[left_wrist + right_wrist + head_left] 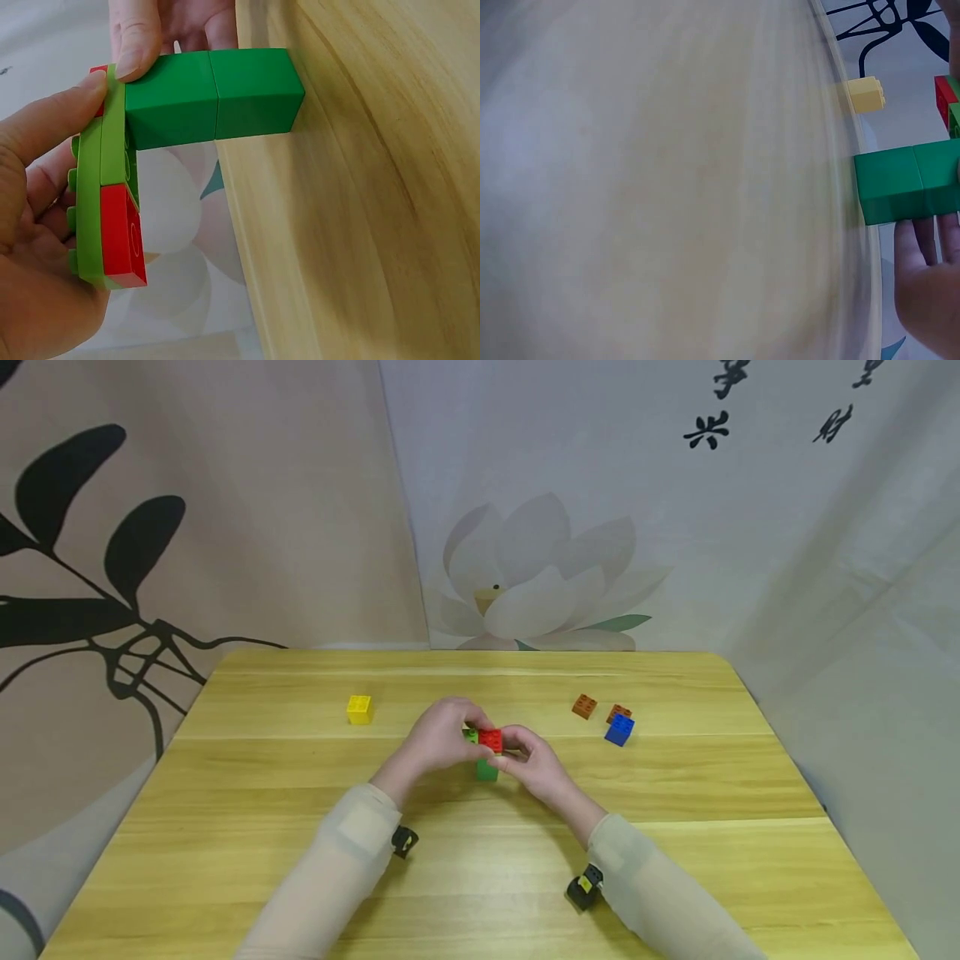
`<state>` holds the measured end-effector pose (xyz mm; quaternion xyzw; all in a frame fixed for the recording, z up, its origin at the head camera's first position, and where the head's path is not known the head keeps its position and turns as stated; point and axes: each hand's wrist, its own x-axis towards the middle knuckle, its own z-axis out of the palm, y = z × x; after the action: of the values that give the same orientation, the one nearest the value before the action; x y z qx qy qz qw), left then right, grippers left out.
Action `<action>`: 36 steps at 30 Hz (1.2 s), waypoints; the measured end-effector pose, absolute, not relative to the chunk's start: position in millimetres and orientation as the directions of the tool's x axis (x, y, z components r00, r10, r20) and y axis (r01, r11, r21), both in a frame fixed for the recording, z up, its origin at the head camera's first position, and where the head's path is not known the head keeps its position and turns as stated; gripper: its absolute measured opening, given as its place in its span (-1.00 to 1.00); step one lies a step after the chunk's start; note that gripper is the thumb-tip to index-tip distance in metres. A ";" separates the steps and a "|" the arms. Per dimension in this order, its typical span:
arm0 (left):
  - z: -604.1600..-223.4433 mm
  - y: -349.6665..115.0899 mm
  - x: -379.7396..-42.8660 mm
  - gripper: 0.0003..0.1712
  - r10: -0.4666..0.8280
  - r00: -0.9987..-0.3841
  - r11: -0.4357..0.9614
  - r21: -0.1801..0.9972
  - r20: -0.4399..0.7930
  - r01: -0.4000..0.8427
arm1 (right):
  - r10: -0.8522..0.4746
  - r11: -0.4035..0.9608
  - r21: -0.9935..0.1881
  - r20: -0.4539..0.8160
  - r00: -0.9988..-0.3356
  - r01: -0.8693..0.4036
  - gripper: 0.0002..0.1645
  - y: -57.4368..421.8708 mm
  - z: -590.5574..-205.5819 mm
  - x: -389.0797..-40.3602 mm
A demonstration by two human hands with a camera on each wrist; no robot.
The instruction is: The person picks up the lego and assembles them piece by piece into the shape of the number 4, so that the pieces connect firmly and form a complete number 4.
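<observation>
Both hands hold one joined assembly of building blocks above the middle of the table. Two dark green blocks (255, 94) joined end to end form its stem. Across one end run thin light green bricks (91, 210), with a red brick (120, 236) under their far part. Another red brick (491, 740) shows on top in the head view. My left hand (446, 737) grips the light green part, thumb near the upper red brick. My right hand (534, 766) pinches the assembly from the other side, its thumb against the dark green block by the joint.
A yellow block (360, 710) stands at the back left of the wooden table (480, 877). At the back right lie a brown brick (584, 706), a second brown brick (618, 711) and a blue block (619, 731) close in front of it. Printed curtains hang behind.
</observation>
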<state>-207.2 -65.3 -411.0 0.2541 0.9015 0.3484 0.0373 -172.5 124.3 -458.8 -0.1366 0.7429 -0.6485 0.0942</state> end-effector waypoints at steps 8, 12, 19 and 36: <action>-412.0 -67.1 -203.7 -0.64 0.481 -0.868 0.629 0.641 0.125 0.440 | -0.330 0.127 -0.989 0.031 -0.943 -0.077 -0.64 124.8 -458.6 -172.9; -412.4 -72.0 -201.8 -0.55 0.465 -0.874 0.595 0.681 0.143 0.428 | -0.330 0.134 -0.988 0.028 -0.943 -0.077 -0.63 124.7 -457.4 -172.7; -412.2 -95.3 -203.5 -0.49 0.357 -0.912 0.498 0.785 0.202 0.369 | -0.316 0.154 -0.986 0.013 -0.949 -0.064 -0.61 123.8 -455.9 -172.4; -431.6 -169.8 -218.9 -0.49 0.003 -0.963 0.473 0.848 0.271 0.240 | -0.302 0.185 -0.981 -0.001 -0.953 -0.057 -0.60 122.9 -454.5 -170.8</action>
<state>-218.9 -169.8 -431.6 0.0715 0.8503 0.5082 -0.1166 -170.8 122.9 -454.5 -0.1176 0.7637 -0.6273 0.0974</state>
